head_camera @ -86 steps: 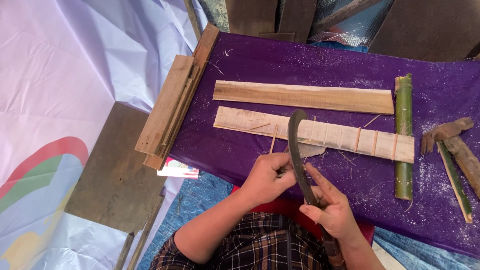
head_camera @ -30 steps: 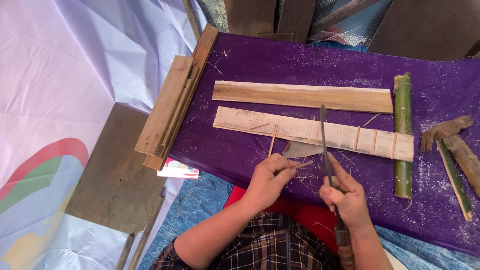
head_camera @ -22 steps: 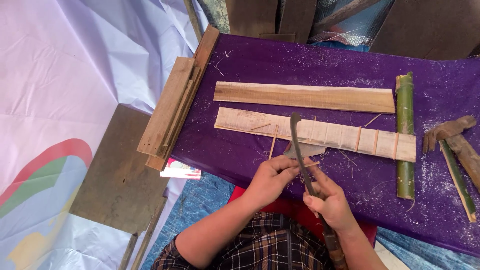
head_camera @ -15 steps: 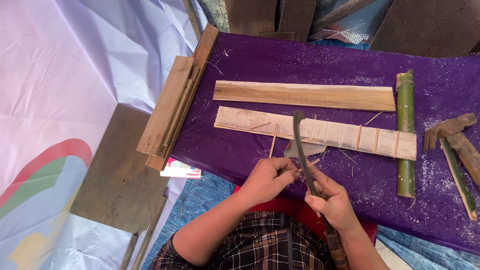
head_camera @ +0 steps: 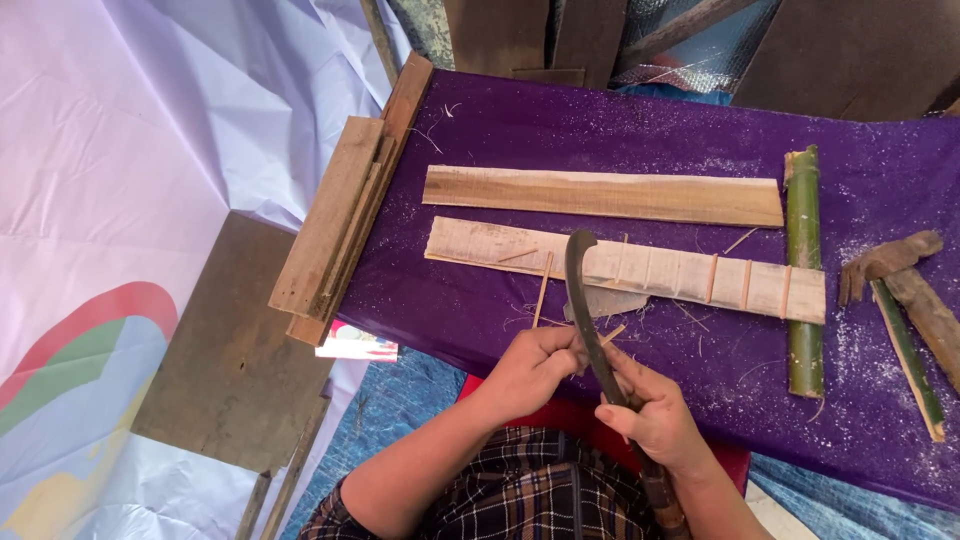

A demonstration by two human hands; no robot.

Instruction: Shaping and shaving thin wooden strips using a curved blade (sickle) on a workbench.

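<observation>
Knife (head_camera: 597, 330) upright, hooked tip away, gripped by r. hand (head_camera: 655, 420); l. hand (head_camera: 530, 365) pinching sliver.

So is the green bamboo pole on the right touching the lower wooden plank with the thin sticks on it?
Touching. The head view shows the lower plank's right end lying across the green bamboo pole, covering part of it with no gap visible between them.

Two boards (head_camera: 603, 195) lie side by side on the cloth (head_camera: 500, 130); bamboo stalk (head_camera: 803, 270) at their right ends.
</observation>
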